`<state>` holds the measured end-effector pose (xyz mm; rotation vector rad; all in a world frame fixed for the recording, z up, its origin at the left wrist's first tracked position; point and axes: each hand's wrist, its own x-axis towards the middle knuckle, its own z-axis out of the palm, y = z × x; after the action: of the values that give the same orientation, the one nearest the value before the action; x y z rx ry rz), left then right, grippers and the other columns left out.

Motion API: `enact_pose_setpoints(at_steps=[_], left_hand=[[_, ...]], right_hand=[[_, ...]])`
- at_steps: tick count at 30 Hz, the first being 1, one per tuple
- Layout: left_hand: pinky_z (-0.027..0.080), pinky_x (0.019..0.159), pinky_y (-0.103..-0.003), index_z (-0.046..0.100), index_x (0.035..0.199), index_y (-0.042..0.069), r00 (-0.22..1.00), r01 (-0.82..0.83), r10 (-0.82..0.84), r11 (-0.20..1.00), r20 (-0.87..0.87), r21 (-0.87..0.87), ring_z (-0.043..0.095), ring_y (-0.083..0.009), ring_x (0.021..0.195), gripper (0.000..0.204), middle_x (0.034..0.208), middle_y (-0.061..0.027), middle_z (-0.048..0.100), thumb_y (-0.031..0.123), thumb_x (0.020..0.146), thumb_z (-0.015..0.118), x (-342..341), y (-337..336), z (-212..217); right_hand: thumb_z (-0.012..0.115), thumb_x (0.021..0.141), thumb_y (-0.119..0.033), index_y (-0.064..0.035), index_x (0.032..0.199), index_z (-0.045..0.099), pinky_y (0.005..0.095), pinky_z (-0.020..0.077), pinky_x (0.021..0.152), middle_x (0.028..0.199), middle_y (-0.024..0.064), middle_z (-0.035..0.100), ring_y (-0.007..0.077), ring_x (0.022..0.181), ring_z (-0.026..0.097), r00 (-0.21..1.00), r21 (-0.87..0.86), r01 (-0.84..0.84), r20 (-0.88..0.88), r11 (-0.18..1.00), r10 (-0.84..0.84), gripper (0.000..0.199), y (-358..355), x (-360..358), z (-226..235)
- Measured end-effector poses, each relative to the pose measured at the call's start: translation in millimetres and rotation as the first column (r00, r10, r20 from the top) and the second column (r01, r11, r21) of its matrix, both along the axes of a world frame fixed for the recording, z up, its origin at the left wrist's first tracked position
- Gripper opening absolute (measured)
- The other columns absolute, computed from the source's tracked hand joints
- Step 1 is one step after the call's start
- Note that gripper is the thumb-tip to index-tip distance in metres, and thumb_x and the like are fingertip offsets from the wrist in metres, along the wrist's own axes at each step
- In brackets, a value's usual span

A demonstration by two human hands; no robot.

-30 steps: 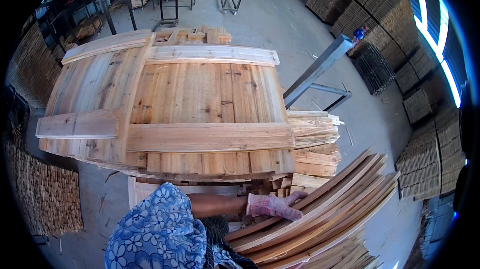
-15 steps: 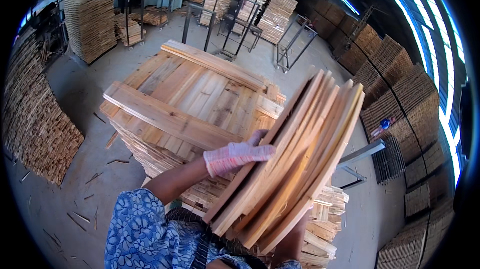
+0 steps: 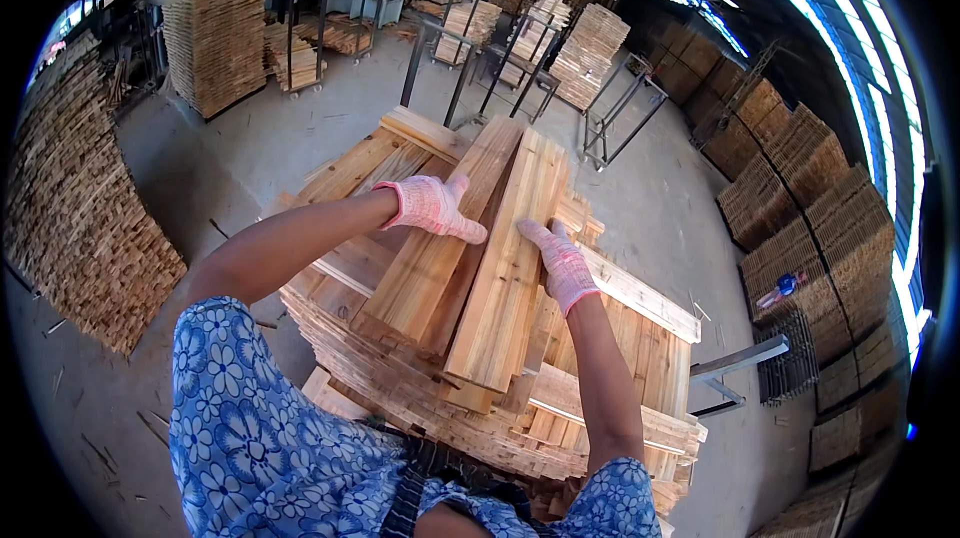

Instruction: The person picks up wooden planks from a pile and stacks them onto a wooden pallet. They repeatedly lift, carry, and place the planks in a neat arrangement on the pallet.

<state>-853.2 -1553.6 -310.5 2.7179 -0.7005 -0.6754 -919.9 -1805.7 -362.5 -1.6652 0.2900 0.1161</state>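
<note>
Wooden planks (image 3: 508,283) lie in a loose bundle on top of a large stack of boards (image 3: 400,378) right in front of me. The bundle has opened into two leaning groups with a dark gap between them. My left hand (image 3: 432,208), in a pinkish-white knit glove, grips the left plank (image 3: 425,278) with the thumb pointing toward the gap. On the opposite side my right hand (image 3: 562,263), gloved alike, holds the right-hand planks by their outer edge, thumb on top. The fingertips beneath the outer edges are partly hidden.
Crosswise boards (image 3: 640,293) lie on the stack's top layer. Tall board stacks stand at left (image 3: 90,208) and right (image 3: 800,198). Metal frames (image 3: 625,113) stand beyond, and a metal bar (image 3: 740,360) juts out at right. Wood scraps litter the floor; people are far off.
The planks, held up and tilted at right before, now rest on the stack and have spread apart. My right hand, mostly hidden earlier, shows on their right side.
</note>
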Motion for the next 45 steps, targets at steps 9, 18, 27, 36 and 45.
enact_pose_setpoints(at_steps=[9, 18, 27, 36, 45], left_hand=[[0.042, 0.114, -0.045, 0.023, 0.156, -0.011, 0.933, -0.342, 0.354, 0.809, -0.068, -0.477, 0.052, -0.041, 0.137, 0.126, 0.148, -0.0311, 0.051, 0.078, 0.078, 0.066, 38.8, -10.2, -37.6], [0.044, 0.111, -0.047, 0.015, 0.161, -0.005, 0.956, -0.121, 0.112, 0.992, 0.271, 0.019, 0.051, -0.0419, 0.137, 0.122, 0.15, -0.0315, 0.047, 0.074, 0.082, 0.063, -22.1, -76.6, 5.6], [0.029, 0.122, -0.038, 0.014, 0.164, 0.003, 0.96, -0.274, 0.268, 0.837, -0.081, -0.474, 0.033, -0.0357, 0.151, 0.13, 0.162, -0.0265, 0.034, 0.085, 0.076, 0.064, -10.1, -6.3, -48.8], [0.027, 0.123, -0.041, 0.014, 0.165, 0.006, 0.962, -0.275, 0.251, 0.882, -0.111, -0.384, 0.031, -0.0372, 0.152, 0.126, 0.162, -0.0272, 0.033, 0.083, 0.078, 0.064, -20.0, -27.4, -32.1], [0.026, 0.123, -0.041, 0.012, 0.165, 0.007, 0.955, -0.291, 0.292, 0.909, -0.043, -0.3, 0.031, -0.0382, 0.152, 0.124, 0.162, -0.0281, 0.033, 0.081, 0.081, 0.063, -18.4, -18.8, -33.6]], right_hand=[[0.078, 0.085, -0.051, -0.0204, 0.16, 0.031, 0.0543, 0.0462, 0.106, 0.156, 0.0107, 0.046, 0.0302, 0.136, 0.05, 0.998, 0.379, -0.033, -0.039, 0.925, 0.051, 0.094, 0.0, 0.2, -7.8], [0.082, 0.085, -0.042, 0.0002, 0.144, 0.048, 0.0459, 0.0578, 0.092, 0.131, 0.0166, 0.064, 0.0298, 0.114, 0.065, 0.997, 0.241, 0.045, 0.048, 0.969, -0.059, 0.08, -35.9, -5.6, -15.5], [0.084, 0.084, -0.02, -0.0011, 0.137, 0.047, 0.048, 0.0601, 0.09, 0.119, 0.0157, 0.065, 0.0307, 0.105, 0.069, 0.965, 0.484, 0.203, 0.049, 0.851, -0.257, 0.067, -54.6, -49.9, -13.1], [0.08, 0.087, -0.028, -0.0006, 0.145, 0.045, 0.0422, 0.0608, 0.091, 0.127, 0.0147, 0.066, 0.0259, 0.108, 0.069, 0.966, 0.31, 0.26, -0.066, 0.915, -0.252, 0.073, -213.4, -145.3, -1.8], [0.078, 0.08, -0.047, -0.0141, 0.164, 0.018, 0.051, 0.0488, 0.106, 0.154, 0.0313, 0.038, 0.0462, 0.128, 0.057, 0.91, -0.918, 0.002, -0.163, 0.397, -0.381, 0.107, -163.5, -118.2, -13.6]])
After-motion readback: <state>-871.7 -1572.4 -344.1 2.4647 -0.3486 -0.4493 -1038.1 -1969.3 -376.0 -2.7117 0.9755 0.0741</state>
